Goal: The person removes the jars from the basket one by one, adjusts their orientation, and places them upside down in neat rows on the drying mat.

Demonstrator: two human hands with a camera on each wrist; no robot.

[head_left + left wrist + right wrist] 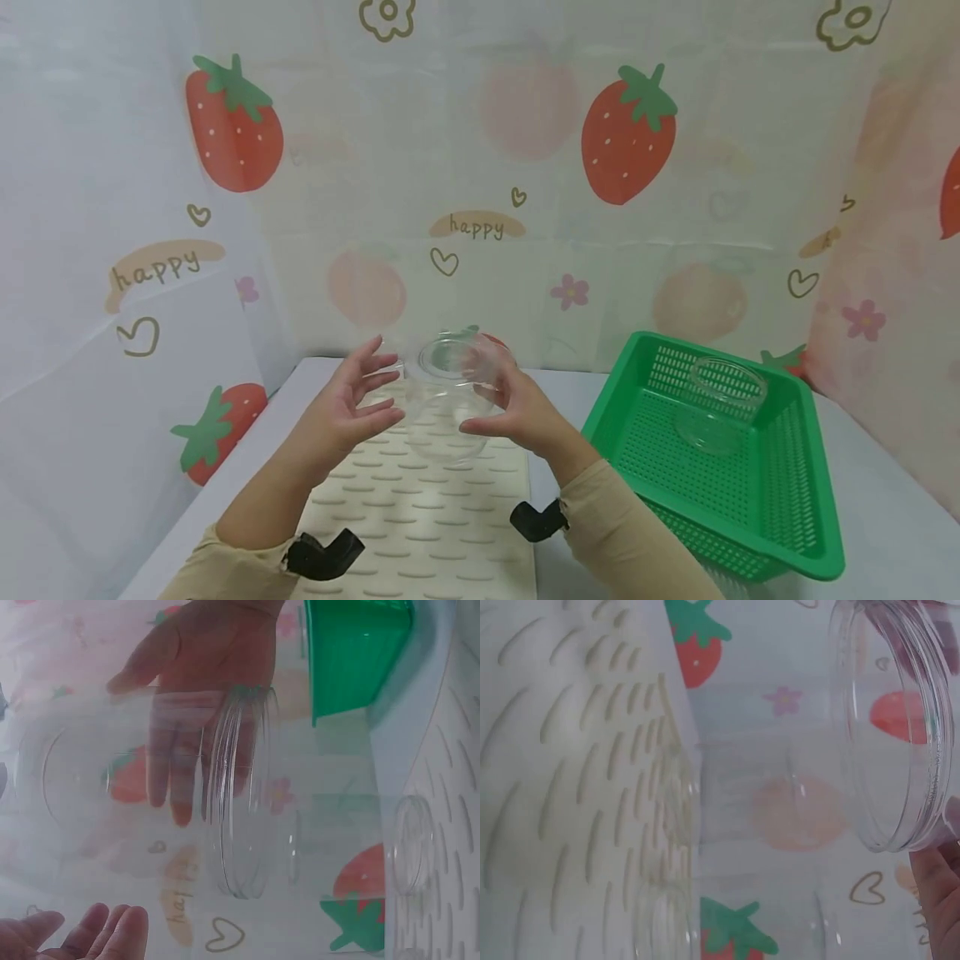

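Note:
A clear plastic jar (pixel 450 417) is held above the ribbed cream mat (pixel 420 529), its wide rim (pixel 240 795) facing down. From the right side my right hand (pixel 525 412) grips it, thumb on the near side and fingers round the far side. Opposite, my left hand (pixel 348 408) has its fingers spread out beside the jar; whether the fingertips touch it I cannot tell. Behind, more clear containers (pixel 414 847) stand on the mat, faint against the backdrop; the right wrist view shows their bases (pixel 664 922).
A green perforated basket (pixel 828 500) sits on the white table to the right, with another clear jar (pixel 720 404) in it. A strawberry-printed cloth (pixel 630 267) hangs behind the table and along both sides.

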